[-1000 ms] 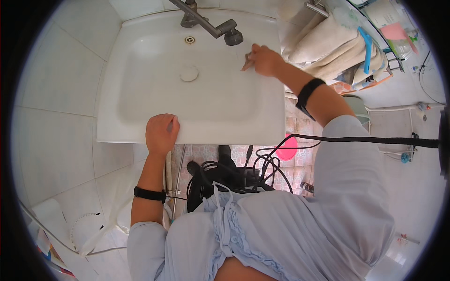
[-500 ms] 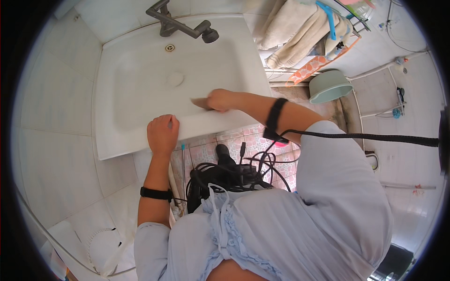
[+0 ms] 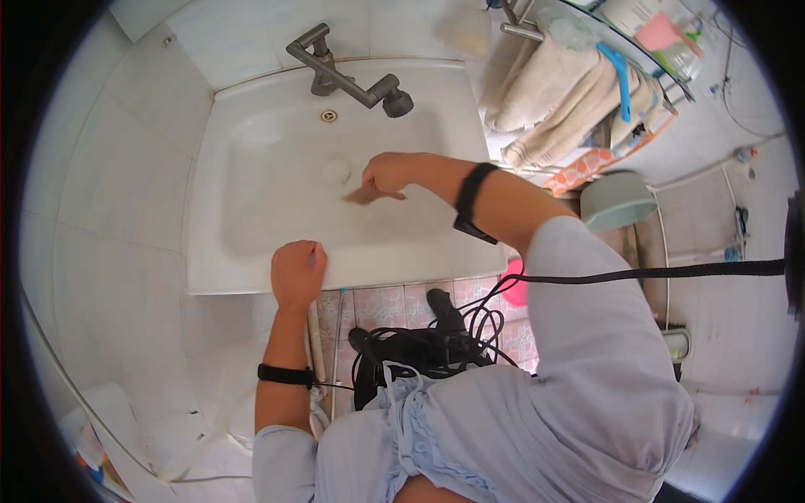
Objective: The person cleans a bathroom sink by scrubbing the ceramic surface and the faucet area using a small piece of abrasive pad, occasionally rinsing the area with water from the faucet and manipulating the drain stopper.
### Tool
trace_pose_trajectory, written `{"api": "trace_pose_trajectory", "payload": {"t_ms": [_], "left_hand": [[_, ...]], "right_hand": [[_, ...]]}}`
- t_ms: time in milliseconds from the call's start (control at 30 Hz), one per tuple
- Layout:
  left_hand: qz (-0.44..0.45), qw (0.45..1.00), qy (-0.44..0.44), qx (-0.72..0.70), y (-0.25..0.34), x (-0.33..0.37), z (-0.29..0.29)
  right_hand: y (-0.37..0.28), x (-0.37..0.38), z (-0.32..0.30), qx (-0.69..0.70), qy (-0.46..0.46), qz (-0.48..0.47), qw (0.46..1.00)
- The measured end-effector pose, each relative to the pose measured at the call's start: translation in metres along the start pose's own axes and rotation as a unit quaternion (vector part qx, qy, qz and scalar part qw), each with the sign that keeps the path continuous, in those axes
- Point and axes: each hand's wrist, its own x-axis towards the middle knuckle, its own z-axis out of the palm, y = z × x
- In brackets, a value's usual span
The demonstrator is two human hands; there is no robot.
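Observation:
A wide white sink (image 3: 251, 279) fills the space before me. My left hand (image 3: 298, 272) rests on its front rim, fingers curled into a fist, with nothing seen in it. Over the right part of the basin, my right hand (image 3: 387, 173) is closed on a brownish flat pad (image 3: 362, 196). The pad is held low against the basin's surface; it is blurred, and its exact kind does not show. A round pale stopper (image 3: 338, 171) lies in the basin left of the pad. Behind it is a small round overflow fitting (image 3: 329, 116).
A dark grey jointed faucet (image 3: 352, 86) reaches over the sink's back. Beige towels (image 3: 545, 101) hang at the right, above a pale green basin (image 3: 619, 201). A black cable (image 3: 654, 272) crosses my right sleeve. More black cables (image 3: 478, 323) hang by my lap, near a pink object (image 3: 514, 283).
My right hand has moved the pad away from the front rim, further into the basin, and its wrist has turned. My left hand stays on the rim. The whole view has shifted slightly.

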Motion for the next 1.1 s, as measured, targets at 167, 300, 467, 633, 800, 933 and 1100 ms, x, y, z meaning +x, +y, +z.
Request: {"api": "trace_pose_trajectory", "payload": {"t_ms": [167,300,467,633,800,933,1100], "left_hand": [[-0.043,0.999,0.029,-0.014,0.005,-0.003,0.002],[-0.024,0.997,0.077,0.006,0.049,0.005,0.012],[-0.106,0.993,0.049,0.017,0.079,-0.004,0.043],[-0.085,0.991,0.095,0.045,0.07,-0.008,0.048],[-0.114,0.989,0.078,0.057,0.08,0.0,0.046],[-0.107,0.989,0.088,0.056,0.077,0.0,0.05],[-0.096,0.989,0.09,0.059,0.083,0.007,0.043]], "right_hand": [[0.036,-0.112,-0.036,-0.126,0.241,-0.096,0.958],[0.085,-0.178,-0.003,-0.166,0.178,-0.023,0.97],[0.134,-0.15,0.007,-0.1,0.293,-0.063,0.949],[0.167,-0.071,-0.065,-0.13,0.276,-0.006,0.952],[0.167,0.022,-0.12,-0.192,0.295,0.027,0.936],[0.125,0.088,-0.133,-0.147,0.274,-0.032,0.95],[0.12,0.122,-0.146,-0.178,0.237,-0.068,0.953]]}}
